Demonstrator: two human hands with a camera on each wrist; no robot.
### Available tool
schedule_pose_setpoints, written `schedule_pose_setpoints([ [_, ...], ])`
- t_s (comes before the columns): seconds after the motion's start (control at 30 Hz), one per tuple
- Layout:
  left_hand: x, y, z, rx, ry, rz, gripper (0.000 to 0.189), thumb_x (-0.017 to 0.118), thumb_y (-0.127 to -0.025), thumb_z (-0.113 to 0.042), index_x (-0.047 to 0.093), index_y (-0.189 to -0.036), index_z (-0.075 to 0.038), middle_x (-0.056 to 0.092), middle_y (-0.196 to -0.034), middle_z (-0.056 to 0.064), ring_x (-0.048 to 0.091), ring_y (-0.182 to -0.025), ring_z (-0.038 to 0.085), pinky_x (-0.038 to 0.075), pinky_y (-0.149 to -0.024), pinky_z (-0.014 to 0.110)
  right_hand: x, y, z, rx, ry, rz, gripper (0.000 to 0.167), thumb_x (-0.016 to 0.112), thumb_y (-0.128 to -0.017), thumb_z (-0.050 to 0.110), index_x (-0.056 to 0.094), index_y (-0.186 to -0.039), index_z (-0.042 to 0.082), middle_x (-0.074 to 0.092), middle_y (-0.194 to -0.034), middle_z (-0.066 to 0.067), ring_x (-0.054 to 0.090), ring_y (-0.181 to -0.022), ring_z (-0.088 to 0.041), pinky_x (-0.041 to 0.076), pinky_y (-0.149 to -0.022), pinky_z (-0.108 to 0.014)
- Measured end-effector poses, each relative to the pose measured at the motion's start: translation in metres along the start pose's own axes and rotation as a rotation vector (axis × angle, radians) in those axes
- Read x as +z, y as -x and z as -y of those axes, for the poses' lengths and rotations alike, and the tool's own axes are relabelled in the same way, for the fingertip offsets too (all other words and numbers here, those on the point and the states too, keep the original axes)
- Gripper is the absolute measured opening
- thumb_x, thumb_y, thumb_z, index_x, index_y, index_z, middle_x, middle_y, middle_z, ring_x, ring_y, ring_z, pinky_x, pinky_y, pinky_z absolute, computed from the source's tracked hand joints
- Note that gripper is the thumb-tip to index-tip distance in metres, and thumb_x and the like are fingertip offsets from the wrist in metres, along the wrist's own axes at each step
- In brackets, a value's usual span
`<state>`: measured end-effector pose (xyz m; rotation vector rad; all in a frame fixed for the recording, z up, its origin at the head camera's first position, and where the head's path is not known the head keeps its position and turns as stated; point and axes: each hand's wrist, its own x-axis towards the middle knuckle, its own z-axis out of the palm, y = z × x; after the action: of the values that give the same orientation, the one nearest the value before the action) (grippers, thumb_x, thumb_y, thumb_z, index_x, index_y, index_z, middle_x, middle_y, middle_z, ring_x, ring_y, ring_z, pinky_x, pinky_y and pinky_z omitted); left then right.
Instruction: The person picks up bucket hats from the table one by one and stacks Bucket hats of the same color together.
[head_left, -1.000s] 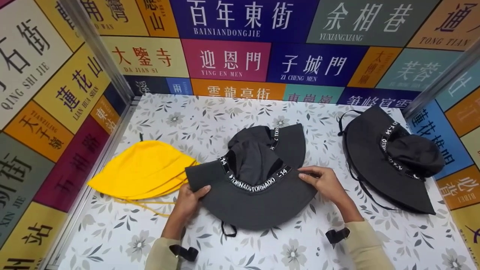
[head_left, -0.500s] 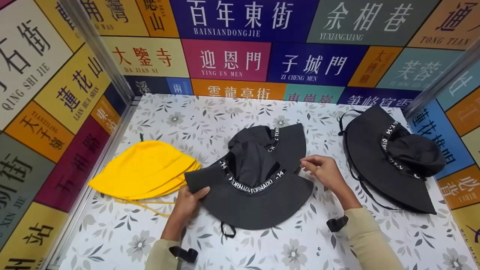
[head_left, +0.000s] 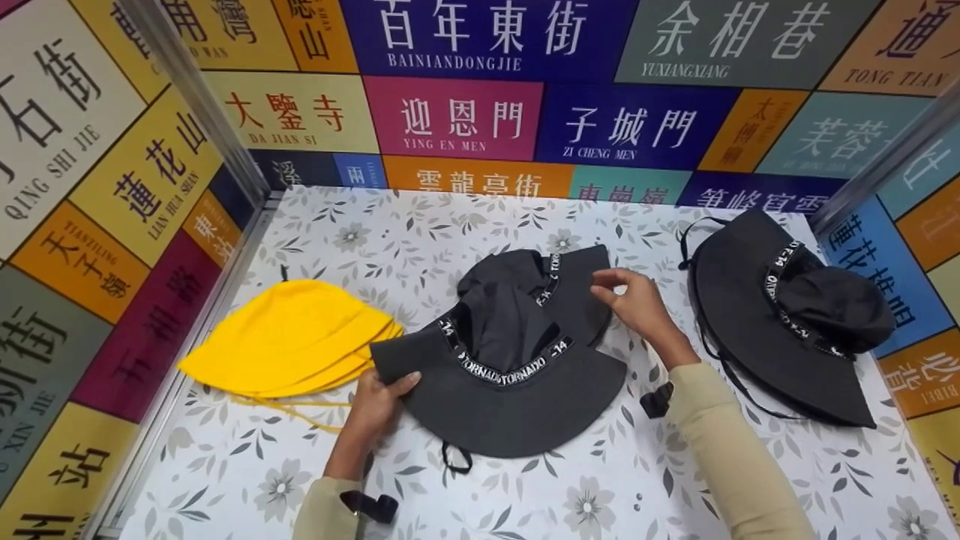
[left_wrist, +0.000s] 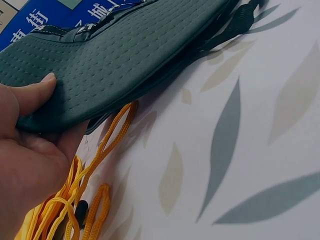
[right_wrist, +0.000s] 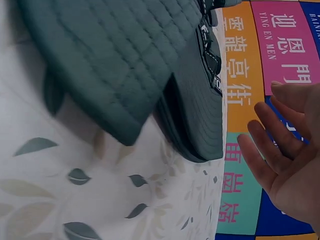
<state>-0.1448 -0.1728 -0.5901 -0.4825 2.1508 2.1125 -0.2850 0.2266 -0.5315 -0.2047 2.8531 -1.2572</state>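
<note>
In the head view a dark grey bucket hat [head_left: 517, 424] with a lettered band lies at the middle of the table, overlapping a second dark grey bucket hat [head_left: 585, 274] behind it. My left hand [head_left: 375, 401] pinches the front hat's left brim; in the left wrist view the thumb is on top and fingers lie beneath the brim [left_wrist: 125, 65]. My right hand [head_left: 637, 304] hovers beside the rear hat's right brim. Seen from the right wrist, its fingers [right_wrist: 270, 132] are loosely bent, hold nothing and are apart from both hats.
A stack of yellow hats [head_left: 292, 337] with yellow cords [left_wrist: 100, 150] sits at the left. More dark grey hats [head_left: 735, 322], stacked with a hanging cord, lie at the right. Sign-printed walls [head_left: 465, 112] enclose the flower-patterned table [head_left: 375, 225].
My right hand has let go of the front hat's right brim and moved away from me to the rear hat. The left hand stays on the front hat's brim.
</note>
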Motion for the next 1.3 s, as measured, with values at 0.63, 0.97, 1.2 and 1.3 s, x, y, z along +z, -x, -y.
schedule_pose_setpoints([
  [0.63,-0.002,-0.001,0.001,0.000,-0.010,-0.014,0.034,0.075,-0.088,-0.014,0.068,-0.117,0.004,0.070,-0.104,0.007,0.062,-0.093,0.014,0.048,-0.089,0.027,0.017,-0.043,-0.011,0.342,-0.029,0.098,0.087,0.068,-0.094,0.031,0.019,-0.155,-0.008,0.025,-0.158,-0.034,0.030,-0.146,-0.046,0.030,-0.120,-0.054],
  [0.97,-0.006,0.000,0.000,-0.027,-0.022,-0.045,0.033,0.077,-0.087,-0.017,0.069,-0.111,0.004,0.065,-0.086,0.001,0.057,-0.081,0.016,0.045,-0.080,0.026,0.027,-0.047,-0.011,0.479,0.050,0.003,0.094,0.073,-0.090,0.034,0.019,-0.154,-0.010,0.031,-0.153,-0.037,0.029,-0.144,-0.050,0.029,-0.121,-0.053],
  [1.2,-0.006,-0.001,0.002,-0.026,-0.009,-0.032,0.032,0.077,-0.088,-0.017,0.069,-0.111,0.004,0.064,-0.082,0.000,0.056,-0.076,0.016,0.046,-0.075,0.025,0.030,-0.044,-0.009,0.554,0.127,-0.011,0.093,0.078,-0.085,0.031,0.026,-0.147,-0.017,0.039,-0.145,-0.039,0.033,-0.139,-0.053,0.031,-0.119,-0.053],
  [1.3,-0.006,-0.002,0.003,-0.037,0.001,-0.035,0.032,0.077,-0.087,-0.016,0.069,-0.110,0.004,0.059,-0.074,-0.001,0.053,-0.068,0.014,0.045,-0.067,0.025,0.030,-0.041,-0.010,0.601,0.088,-0.023,0.094,0.081,-0.082,0.031,0.030,-0.144,-0.018,0.043,-0.142,-0.037,0.039,-0.135,-0.050,0.035,-0.116,-0.051],
])
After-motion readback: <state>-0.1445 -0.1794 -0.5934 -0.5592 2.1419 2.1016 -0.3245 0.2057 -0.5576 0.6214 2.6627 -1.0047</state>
